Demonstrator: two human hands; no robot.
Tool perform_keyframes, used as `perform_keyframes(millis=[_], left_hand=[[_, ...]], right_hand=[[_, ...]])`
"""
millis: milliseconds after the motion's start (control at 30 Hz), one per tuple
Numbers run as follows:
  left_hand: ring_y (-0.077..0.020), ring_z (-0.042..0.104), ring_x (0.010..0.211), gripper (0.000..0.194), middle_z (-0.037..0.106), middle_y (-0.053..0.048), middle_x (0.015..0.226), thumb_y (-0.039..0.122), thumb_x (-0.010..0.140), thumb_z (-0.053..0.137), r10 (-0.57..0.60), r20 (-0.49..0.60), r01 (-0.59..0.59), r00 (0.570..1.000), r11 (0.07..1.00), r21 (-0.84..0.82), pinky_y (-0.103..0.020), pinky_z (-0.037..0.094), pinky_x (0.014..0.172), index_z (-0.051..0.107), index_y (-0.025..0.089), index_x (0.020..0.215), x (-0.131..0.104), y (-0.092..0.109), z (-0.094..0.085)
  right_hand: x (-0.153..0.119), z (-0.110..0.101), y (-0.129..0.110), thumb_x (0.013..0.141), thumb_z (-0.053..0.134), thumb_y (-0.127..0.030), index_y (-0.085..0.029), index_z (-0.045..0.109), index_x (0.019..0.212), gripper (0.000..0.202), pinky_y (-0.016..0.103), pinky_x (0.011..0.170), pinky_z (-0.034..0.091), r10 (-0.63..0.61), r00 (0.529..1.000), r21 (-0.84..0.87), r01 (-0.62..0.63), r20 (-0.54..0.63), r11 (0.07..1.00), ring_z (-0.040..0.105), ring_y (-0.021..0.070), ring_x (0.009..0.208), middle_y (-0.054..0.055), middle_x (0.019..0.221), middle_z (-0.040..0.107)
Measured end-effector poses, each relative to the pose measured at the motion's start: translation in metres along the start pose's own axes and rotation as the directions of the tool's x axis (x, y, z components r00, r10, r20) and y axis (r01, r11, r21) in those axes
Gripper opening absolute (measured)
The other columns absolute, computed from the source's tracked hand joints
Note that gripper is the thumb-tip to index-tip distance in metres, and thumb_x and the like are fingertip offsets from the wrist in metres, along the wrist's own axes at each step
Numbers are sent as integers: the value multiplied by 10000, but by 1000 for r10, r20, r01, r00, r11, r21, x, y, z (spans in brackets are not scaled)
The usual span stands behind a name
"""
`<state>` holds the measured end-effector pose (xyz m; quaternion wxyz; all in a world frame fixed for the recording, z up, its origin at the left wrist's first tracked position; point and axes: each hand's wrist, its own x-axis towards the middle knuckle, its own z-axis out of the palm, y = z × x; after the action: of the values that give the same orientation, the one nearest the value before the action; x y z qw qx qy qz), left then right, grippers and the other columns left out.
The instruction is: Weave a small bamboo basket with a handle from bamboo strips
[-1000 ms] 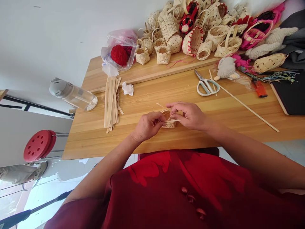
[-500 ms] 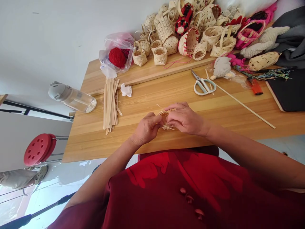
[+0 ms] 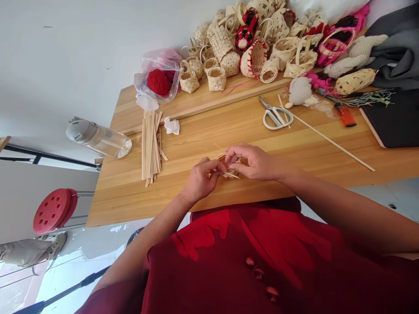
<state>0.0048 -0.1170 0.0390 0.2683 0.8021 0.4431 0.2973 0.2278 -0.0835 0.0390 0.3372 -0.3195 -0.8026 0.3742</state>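
Compared with one second ago, both hands have drawn closer together and slightly nearer the body over the worktop (image 3: 248, 131). The loose pale strip that stood out toward the right a second ago is now mostly tucked under the fingers; only a short end shows below them. Judged from this, the weave is being tightened rather than a new strip begun.

The left hand (image 3: 201, 179) is curled narrowly, pinching the small woven basket (image 3: 225, 162) from the near side. The right hand (image 3: 253, 162) is closed over the basket's far side, fingertips bent down onto its rim. The basket is held between the two hands, just above the worktop near its front edge; whether it touches the wood cannot be told.

Edges and room: the front edge lies just below the wrists. To the left, a bundle of flat strips (image 3: 150, 146) lies well apart, with a crumpled scrap (image 3: 172, 126) beyond it and a clear bottle (image 3: 100, 138) off the left edge. To the right, bare wood runs to a long thin stick (image 3: 330, 140); scissors (image 3: 276, 117) lie behind it. Finished baskets (image 3: 262, 48) crowd the rear shelf
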Motion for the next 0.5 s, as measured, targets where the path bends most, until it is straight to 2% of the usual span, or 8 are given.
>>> perform_keyframes(millis=[100, 233, 400, 500], left_hand=[[-128, 580, 715, 124, 647, -12, 777, 87, 874, 640, -3, 9, 3, 1000, 1000, -12, -242, 484, 716, 719, 182, 865, 0, 0, 0], [-133, 578, 727, 135, 653, -6, 774, 82, 886, 625, 1, 8, -1, 1000, 1000, -11, -243, 474, 711, 704, 188, 862, 0, -1, 0], [-139, 589, 760, 158, 672, -6, 795, 66, 892, 611, 9, 19, -8, 1000, 1000, -12, -247, 478, 732, 698, 195, 868, -1, -3, 0], [-143, 582, 753, 172, 676, -6, 797, 67, 893, 606, 16, 28, -16, 999, 1000, -19, -257, 492, 742, 706, 206, 879, -1, -4, -1]], right_hand=[[-4, -1, -1, 813, 658, -154, -213, 672, 999, 196, 354, 868, 544, 24, 999, 69, -26, 28, 997, 703, 190, 873, 49, 1017, 728], [-7, -10, 1, 804, 623, -99, -234, 682, 1090, 322, 382, 998, 533, 17, 993, 115, -31, 119, 993, 702, 224, 1104, 43, 1090, 747], [-9, -24, 3, 820, 676, -148, -251, 709, 1114, 314, 435, 1155, 432, -6, 974, 123, -23, 227, 992, 531, 255, 1414, 39, 1215, 746], [-7, -28, 7, 872, 649, -167, -251, 715, 1129, 279, 439, 1177, 406, -22, 962, 152, -20, 272, 988, 464, 242, 1472, 41, 1261, 736]])
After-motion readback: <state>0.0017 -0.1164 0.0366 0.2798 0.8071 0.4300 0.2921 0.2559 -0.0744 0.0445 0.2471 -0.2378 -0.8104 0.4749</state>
